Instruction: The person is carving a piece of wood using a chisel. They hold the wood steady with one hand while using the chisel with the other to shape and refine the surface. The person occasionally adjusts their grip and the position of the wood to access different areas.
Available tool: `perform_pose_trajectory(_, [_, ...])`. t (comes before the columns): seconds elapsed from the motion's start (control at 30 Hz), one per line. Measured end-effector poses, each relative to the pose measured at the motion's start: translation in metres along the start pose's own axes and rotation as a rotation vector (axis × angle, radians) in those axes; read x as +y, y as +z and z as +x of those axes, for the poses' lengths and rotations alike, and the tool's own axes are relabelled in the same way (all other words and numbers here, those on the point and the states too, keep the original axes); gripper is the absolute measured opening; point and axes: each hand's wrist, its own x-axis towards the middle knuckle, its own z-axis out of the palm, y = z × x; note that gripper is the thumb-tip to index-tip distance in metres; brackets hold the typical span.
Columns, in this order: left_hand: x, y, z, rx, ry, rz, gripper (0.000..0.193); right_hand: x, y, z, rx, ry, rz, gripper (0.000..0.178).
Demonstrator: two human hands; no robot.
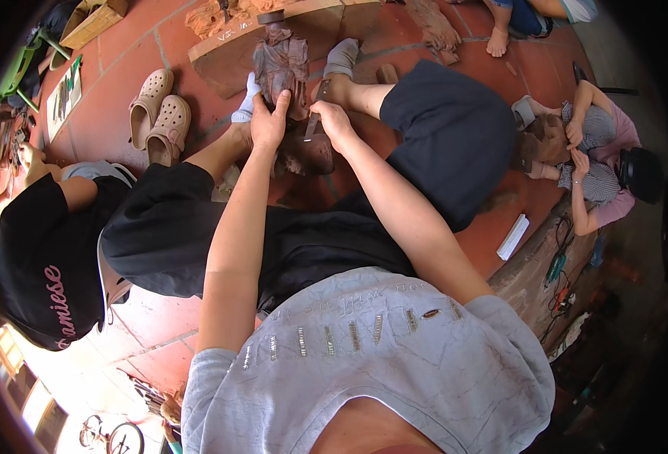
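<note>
A carved dark brown wooden figure (281, 64) with draped folds stands between my feet. My left hand (270, 121) is wrapped round its near left side, thumb on the front. My right hand (333, 123) is closed on a narrow flat tool (323, 92), held against the right side of the carving; part of it catches the light below my fingers. Its exact kind is too small to tell. Nearer to me, a dark reddish wooden block (309, 156) sits under my hands; whether it joins the figure I cannot tell.
Beige clogs (169, 125) lie on the red tile floor (122, 45) at left. A wooden board (220, 64) is beyond the figure. A person in black (43, 257) sits close at left; another person (614, 151) works on a carving at right. Cables (557, 268) lie at right.
</note>
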Motion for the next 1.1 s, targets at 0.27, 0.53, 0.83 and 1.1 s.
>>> perform_pose_trajectory(0.27, [-0.002, -0.003, -0.001, -0.102, 0.037, -0.129, 0.105, -0.026, 0.002, -0.012, 0.036, 0.082, 0.13, 0.027])
perform_pose_trajectory(0.53, [0.006, 0.012, -0.003, -0.285, -0.071, -0.721, 0.091, -0.04, -0.015, -0.033, 0.093, -0.123, -0.365, 0.045])
perform_pose_trajectory(0.83, [-0.03, 0.026, 0.023, -0.442, -0.177, -0.955, 0.087, -0.055, -0.007, -0.048, 0.067, -0.167, -0.536, 0.043])
perform_pose_trajectory(1.1, [-0.067, 0.041, 0.04, -0.391, -0.133, -1.005, 0.062, -0.047, -0.001, -0.039, 0.092, -0.322, -0.548, 0.033])
